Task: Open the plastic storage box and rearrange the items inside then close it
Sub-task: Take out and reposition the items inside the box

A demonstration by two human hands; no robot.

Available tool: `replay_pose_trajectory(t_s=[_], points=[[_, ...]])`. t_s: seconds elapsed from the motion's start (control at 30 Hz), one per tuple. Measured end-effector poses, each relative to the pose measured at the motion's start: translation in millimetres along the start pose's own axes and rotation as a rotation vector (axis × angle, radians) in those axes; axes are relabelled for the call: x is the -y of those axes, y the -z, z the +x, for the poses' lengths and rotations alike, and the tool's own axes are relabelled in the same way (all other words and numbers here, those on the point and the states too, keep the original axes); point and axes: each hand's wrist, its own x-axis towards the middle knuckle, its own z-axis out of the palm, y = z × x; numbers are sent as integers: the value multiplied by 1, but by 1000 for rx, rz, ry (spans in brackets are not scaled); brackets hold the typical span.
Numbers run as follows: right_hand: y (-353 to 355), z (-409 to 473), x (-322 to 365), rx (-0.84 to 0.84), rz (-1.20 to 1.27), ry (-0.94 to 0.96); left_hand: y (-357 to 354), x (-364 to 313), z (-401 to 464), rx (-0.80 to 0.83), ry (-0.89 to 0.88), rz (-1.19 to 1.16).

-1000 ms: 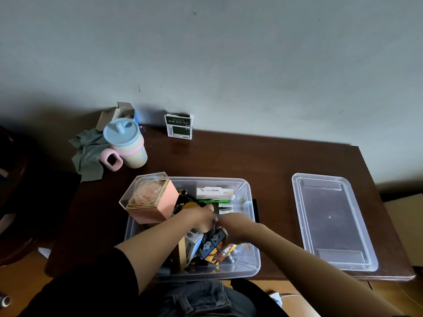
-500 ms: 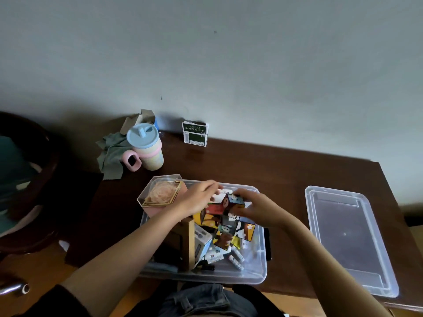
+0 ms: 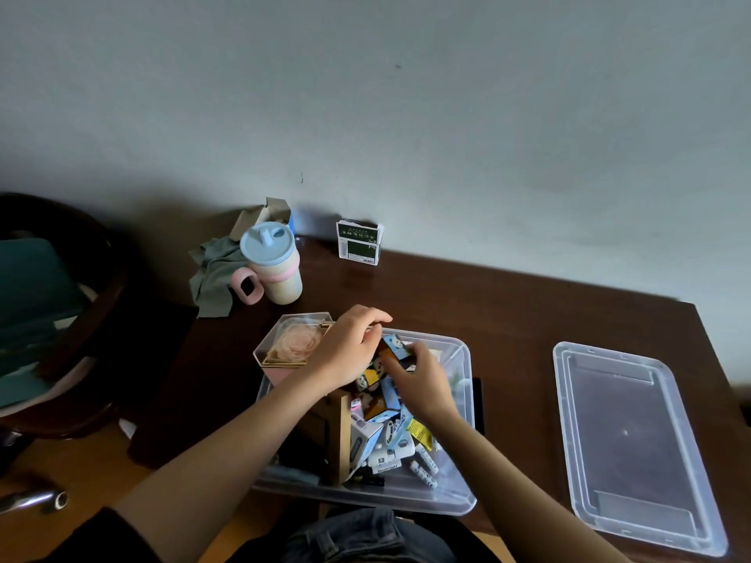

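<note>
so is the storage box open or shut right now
Open: the storage box has no lid on, its lid lies flat on the table to its right.

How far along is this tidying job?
Opened: the lid lies off on the table, right of the storage box. In hand: the left hand and right hand hold a picture cube above the clutter inside. Left: finish arranging, then put the lid back on.
</note>
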Motion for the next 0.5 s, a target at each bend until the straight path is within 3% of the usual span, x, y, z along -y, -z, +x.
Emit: replay_pose_trajectory(t_s=[0.2,0.33,0.5], points=[[-21,-4,-7,286,-198,-60,2,-2,-2,27,-19,131],[-26,-2,-1,298,-170,16,4,-6,-2,93,-50,140],[-8,-1,-14,447,-7,-13,-7,-10,-6,385,-174,204]])
